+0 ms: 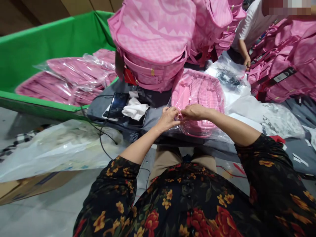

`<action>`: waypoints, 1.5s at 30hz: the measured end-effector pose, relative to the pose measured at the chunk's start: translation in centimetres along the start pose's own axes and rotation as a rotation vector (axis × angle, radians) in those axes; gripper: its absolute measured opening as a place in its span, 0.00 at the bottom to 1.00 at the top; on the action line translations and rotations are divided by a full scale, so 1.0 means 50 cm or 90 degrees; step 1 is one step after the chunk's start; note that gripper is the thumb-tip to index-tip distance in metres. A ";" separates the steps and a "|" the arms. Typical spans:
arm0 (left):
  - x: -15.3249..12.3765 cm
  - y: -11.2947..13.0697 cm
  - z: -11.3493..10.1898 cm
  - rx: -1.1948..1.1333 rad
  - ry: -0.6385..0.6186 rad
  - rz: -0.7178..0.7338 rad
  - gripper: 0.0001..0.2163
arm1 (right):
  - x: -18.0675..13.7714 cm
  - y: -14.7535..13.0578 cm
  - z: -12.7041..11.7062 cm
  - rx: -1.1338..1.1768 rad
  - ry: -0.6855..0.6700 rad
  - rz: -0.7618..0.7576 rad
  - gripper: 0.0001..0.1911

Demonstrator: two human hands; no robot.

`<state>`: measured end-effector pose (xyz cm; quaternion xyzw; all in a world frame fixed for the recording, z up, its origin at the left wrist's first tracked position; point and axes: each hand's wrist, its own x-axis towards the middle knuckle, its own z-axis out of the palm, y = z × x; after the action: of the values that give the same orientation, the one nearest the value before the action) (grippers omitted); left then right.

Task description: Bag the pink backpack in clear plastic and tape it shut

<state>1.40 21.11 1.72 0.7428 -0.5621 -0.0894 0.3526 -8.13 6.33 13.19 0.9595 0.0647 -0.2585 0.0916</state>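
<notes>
left hand [169,119]: pinching the clear plastic bag [212,131], frame centre
right hand [194,112]: pinching same bag edge
inside: pink bag [197,93]

pink backpack [153,39], green bin [37,49], floral sleeve [116,184]

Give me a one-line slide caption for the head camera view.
Both hands, left hand and right hand, pinch the clear plastic bag around a pink backpack beside stacked pink backpacks.
</notes>
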 end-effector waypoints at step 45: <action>0.034 -0.008 0.019 0.034 -0.066 0.037 0.23 | -0.089 0.048 0.235 0.061 0.381 0.155 0.28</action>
<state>1.81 19.23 1.23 0.7295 -0.6034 -0.1023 0.3055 -17.23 1.17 5.78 0.9968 -0.0384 0.0453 0.0532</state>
